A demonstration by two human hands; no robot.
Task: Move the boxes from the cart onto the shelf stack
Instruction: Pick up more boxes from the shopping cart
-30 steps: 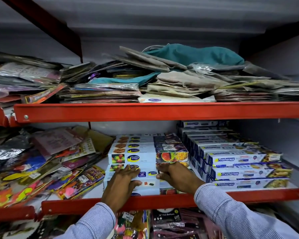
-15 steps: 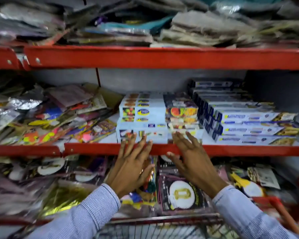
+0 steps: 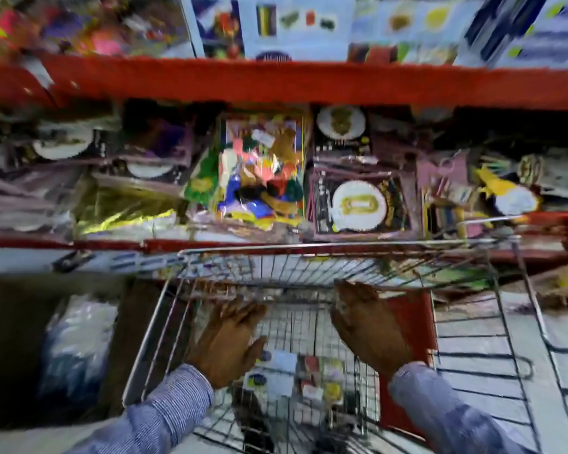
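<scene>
Frame is motion-blurred, so colours only where they read.
- Shelf rails point(image 3: 309, 81): red-orange, both the upper and the lower point(image 3: 79, 244).
- Cart point(image 3: 309, 253): bare silver wire grid; red panel point(image 3: 417, 322) on its right side.
- Sleeves point(image 3: 174, 401): pale blue with fine white stripes, same on both arms.
- Boxes in cart point(image 3: 295, 375): white, with a dark blue oval logo with yellow in it, plus red and yellow picture patches.
- Packet on the middle shelf point(image 3: 259, 172): multicolour — orange, blue, yellow, green, red.
- Dark packet point(image 3: 358, 204) to its right: white scalloped disc with a gold shape on it.
- Foil packet point(image 3: 125, 211): shiny gold-yellow.
- Top shelf boxes point(image 3: 302, 24): white/pale blue with dark blue and yellow print.
- Floor point(image 3: 473, 339): pale grey.
</scene>
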